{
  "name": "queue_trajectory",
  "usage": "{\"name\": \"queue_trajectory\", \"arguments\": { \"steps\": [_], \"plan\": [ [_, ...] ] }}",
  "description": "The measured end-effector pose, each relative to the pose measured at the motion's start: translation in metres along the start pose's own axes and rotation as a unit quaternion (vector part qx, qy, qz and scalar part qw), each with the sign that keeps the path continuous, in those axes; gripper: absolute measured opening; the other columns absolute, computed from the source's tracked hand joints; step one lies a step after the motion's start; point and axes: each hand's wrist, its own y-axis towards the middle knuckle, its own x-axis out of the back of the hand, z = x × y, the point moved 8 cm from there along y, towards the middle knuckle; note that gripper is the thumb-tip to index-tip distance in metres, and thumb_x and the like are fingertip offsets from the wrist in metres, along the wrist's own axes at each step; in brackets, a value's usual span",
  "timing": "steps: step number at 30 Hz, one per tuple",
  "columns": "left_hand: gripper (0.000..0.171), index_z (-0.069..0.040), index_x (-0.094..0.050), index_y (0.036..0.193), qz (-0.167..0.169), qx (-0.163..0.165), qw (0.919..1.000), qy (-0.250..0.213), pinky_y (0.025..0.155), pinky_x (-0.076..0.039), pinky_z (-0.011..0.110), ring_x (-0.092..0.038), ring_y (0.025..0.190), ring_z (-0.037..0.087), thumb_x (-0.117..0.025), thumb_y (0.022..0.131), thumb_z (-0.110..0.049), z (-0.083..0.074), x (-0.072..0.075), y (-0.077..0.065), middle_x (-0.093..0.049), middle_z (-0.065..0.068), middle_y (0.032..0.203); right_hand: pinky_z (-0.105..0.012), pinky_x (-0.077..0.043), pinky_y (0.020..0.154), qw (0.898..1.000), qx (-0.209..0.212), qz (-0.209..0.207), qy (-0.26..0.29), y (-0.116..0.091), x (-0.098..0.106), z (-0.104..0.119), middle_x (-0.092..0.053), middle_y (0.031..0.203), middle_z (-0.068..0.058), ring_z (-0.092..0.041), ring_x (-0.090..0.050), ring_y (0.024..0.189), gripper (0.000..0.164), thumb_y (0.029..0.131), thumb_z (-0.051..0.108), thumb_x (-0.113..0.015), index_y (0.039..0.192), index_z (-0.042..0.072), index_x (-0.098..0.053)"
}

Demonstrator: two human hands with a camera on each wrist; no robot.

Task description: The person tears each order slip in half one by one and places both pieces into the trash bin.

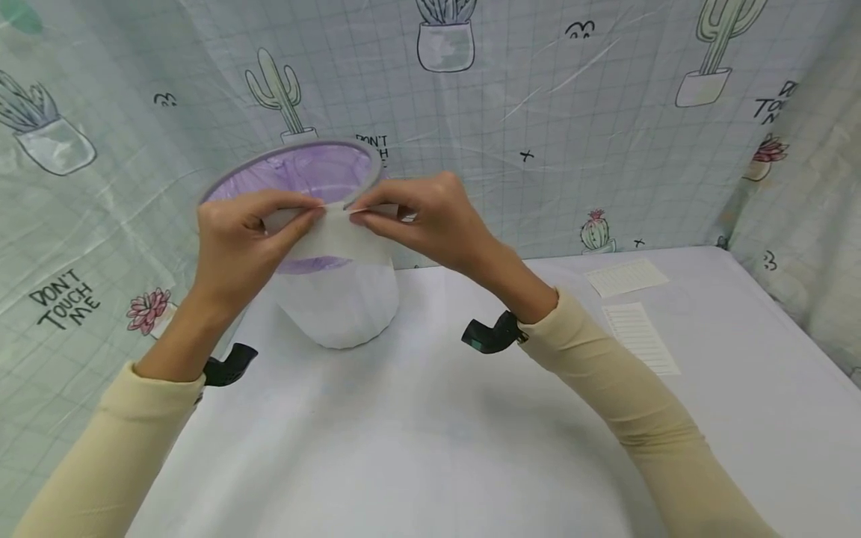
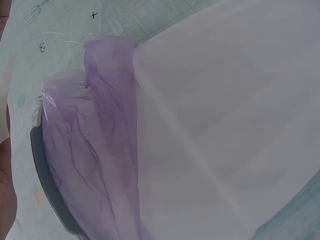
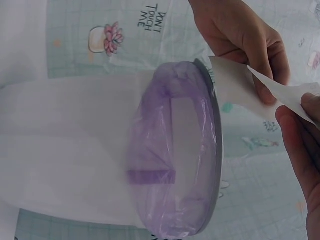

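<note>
My left hand (image 1: 245, 235) and right hand (image 1: 433, 217) each pinch a thin sheet of white paper (image 1: 332, 235) between thumb and fingers, close together at its upper edge. In the right wrist view the paper (image 3: 235, 87) looks parted at the top between the hands, one flap turned outward. Just behind it stands a white trash bin (image 1: 343, 302) with a grey rim (image 1: 378, 166) and a purple bag (image 1: 303, 172) lining it. Folded over the outside, the bag (image 2: 100, 135) shows wrinkled in the left wrist view. The paper hides part of the bin's near rim.
Two lined paper sheets, one farther back (image 1: 627, 277) and one nearer (image 1: 642, 338), lie on the white table (image 1: 417, 441) at the right. A cactus-print curtain (image 1: 498, 112) hangs behind and along the left side.
</note>
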Motion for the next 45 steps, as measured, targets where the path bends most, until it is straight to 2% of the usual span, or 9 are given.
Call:
{"name": "queue_trajectory", "arguments": {
  "steps": [3, 10, 13, 19, 23, 27, 36, 39, 45],
  "plan": [
    [0.016, 0.003, -0.08, 0.094, -0.003, -0.001, 1.0, 0.002, 0.061, -0.038, 0.01, -0.061, 0.08, -0.012, -0.08, 0.08, 0.012, 0.0, 0.001, 0.002, -0.078, 0.014, 0.09, -0.02, -0.055, 0.066, 1.0, 0.0, 0.002, 0.0, 0.005, -0.002, -0.001, -0.077, 0.085, -0.003, -0.007, -0.067, 0.068, 0.006, 0.088, 0.006, -0.08, 0.093, 0.003, -0.079],
    [0.014, 0.004, -0.08, 0.093, -0.008, -0.004, 0.9999, 0.01, 0.062, -0.041, 0.007, -0.059, 0.073, -0.012, -0.08, 0.08, 0.012, 0.001, 0.005, 0.007, -0.077, 0.014, 0.089, -0.019, -0.055, 0.067, 1.0, 0.002, 0.008, -0.015, 0.014, -0.003, -0.001, -0.077, 0.086, -0.004, -0.008, -0.067, 0.069, 0.006, 0.089, 0.007, -0.08, 0.093, 0.003, -0.078],
    [0.014, 0.004, -0.08, 0.092, -0.013, 0.003, 0.9998, 0.014, 0.069, -0.046, 0.006, -0.062, 0.079, -0.014, -0.08, 0.08, 0.011, 0.004, 0.007, 0.009, -0.077, 0.014, 0.089, -0.019, -0.054, 0.067, 1.0, -0.003, 0.014, -0.018, 0.017, -0.004, -0.003, -0.077, 0.086, -0.003, -0.008, -0.066, 0.068, 0.007, 0.09, 0.008, -0.079, 0.093, 0.003, -0.078],
    [0.015, 0.004, -0.08, 0.092, -0.018, 0.022, 0.9992, 0.029, 0.073, -0.047, 0.005, -0.063, 0.086, -0.016, -0.08, 0.08, 0.012, 0.01, 0.014, 0.012, -0.077, 0.015, 0.09, -0.02, -0.051, 0.064, 0.999, -0.003, 0.028, -0.03, 0.025, -0.008, -0.009, -0.077, 0.086, -0.002, -0.009, -0.062, 0.064, 0.009, 0.092, 0.011, -0.077, 0.094, 0.003, -0.078],
    [0.013, 0.004, -0.08, 0.093, -0.013, 0.026, 0.9985, 0.047, 0.072, -0.046, 0.004, -0.061, 0.083, -0.017, -0.08, 0.081, 0.01, 0.015, 0.017, 0.014, -0.077, 0.016, 0.091, -0.019, -0.046, 0.06, 0.999, -0.006, 0.031, -0.03, 0.034, -0.009, -0.019, -0.076, 0.085, -0.001, -0.011, -0.057, 0.057, 0.009, 0.093, 0.013, -0.076, 0.094, 0.003, -0.077],
    [0.011, 0.005, -0.079, 0.093, -0.013, 0.035, 0.9975, 0.061, 0.065, -0.041, 0.005, -0.056, 0.074, -0.017, -0.08, 0.083, 0.008, 0.018, 0.02, 0.017, -0.077, 0.018, 0.091, -0.019, -0.044, 0.059, 0.999, -0.013, 0.035, -0.034, 0.041, -0.01, -0.029, -0.076, 0.086, -0.001, -0.012, -0.055, 0.056, 0.011, 0.094, 0.014, -0.075, 0.094, 0.004, -0.077],
    [0.01, 0.007, -0.078, 0.095, -0.004, 0.024, 0.9968, 0.077, 0.067, -0.044, 0.004, -0.06, 0.079, -0.019, -0.079, 0.088, -0.001, 0.019, 0.029, 0.028, -0.076, 0.019, 0.09, -0.018, -0.04, 0.059, 0.997, -0.032, 0.046, -0.045, 0.05, -0.011, -0.044, -0.076, 0.084, -0.001, -0.012, -0.053, 0.055, 0.011, 0.095, 0.015, -0.075, 0.094, 0.004, -0.078],
    [0.011, 0.006, -0.078, 0.096, -0.001, 0.018, 0.9961, 0.086, 0.065, -0.043, 0.003, -0.058, 0.075, -0.019, -0.078, 0.089, -0.003, 0.021, 0.033, 0.032, -0.076, 0.021, 0.09, -0.019, -0.039, 0.061, 0.996, -0.03, 0.066, -0.059, 0.055, -0.014, -0.047, -0.076, 0.084, 0.001, -0.013, -0.052, 0.057, 0.013, 0.097, 0.018, -0.073, 0.095, 0.007, -0.077],
    [0.013, 0.005, -0.079, 0.097, 0.016, 0.007, 0.9935, 0.112, 0.067, -0.042, 0.004, -0.056, 0.08, -0.023, -0.077, 0.091, -0.006, 0.025, 0.037, 0.037, -0.076, 0.02, 0.091, -0.022, -0.04, 0.065, 0.987, -0.021, 0.133, -0.092, 0.072, -0.025, -0.052, -0.077, 0.089, 0.002, -0.012, -0.052, 0.062, 0.015, 0.099, 0.021, -0.07, 0.097, 0.009, -0.077]
  ]
}}
